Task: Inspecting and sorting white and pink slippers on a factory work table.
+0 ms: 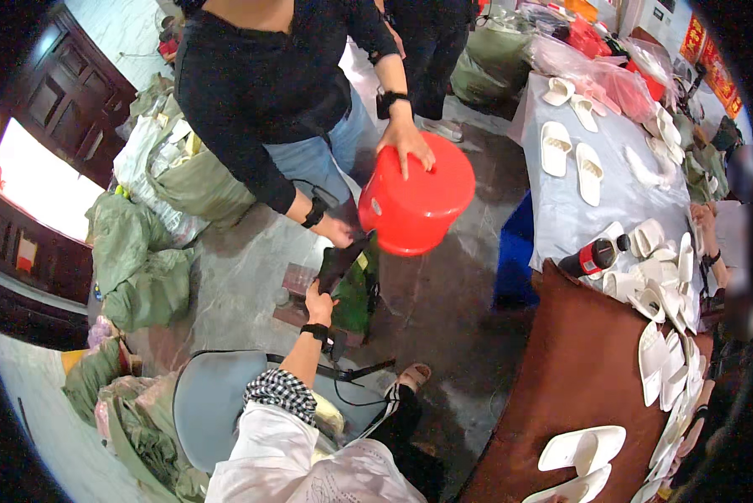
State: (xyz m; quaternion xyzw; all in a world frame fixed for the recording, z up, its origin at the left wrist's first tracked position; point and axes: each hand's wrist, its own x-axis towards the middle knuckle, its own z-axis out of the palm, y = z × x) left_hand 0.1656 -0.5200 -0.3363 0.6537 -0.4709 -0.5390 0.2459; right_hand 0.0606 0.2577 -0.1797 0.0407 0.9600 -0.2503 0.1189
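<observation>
Evidently the wearer's left hand was up & out over the floor, fingers closed narrow round the lower end of a dark flat piece. Right hand wasn't in shot, so no call on it. The piece hung between two ppl: its upper end was pinched by a co-worker's hand, black sleeve, dark wristband. That person's other hand lay spread on the upturned base of a red bucket, tilted, just beside the piece & touching or nearly so; couldn't tell which.

Step in hand, as I read it: a hand-over of the dark piece, mid-way, both ends gripped, nobody clearly in charge of it. Which way it was passing I couldn't say. Next move called for one side to have a firm hold before the other eased off, and for the piece to stay clear of the bucket rim.

Round about: a grey stool below the wearer's forearm, green sacks to the left, a grey-clothed table w/ white slippers to the right, more of them on a brown table nearer in.
</observation>
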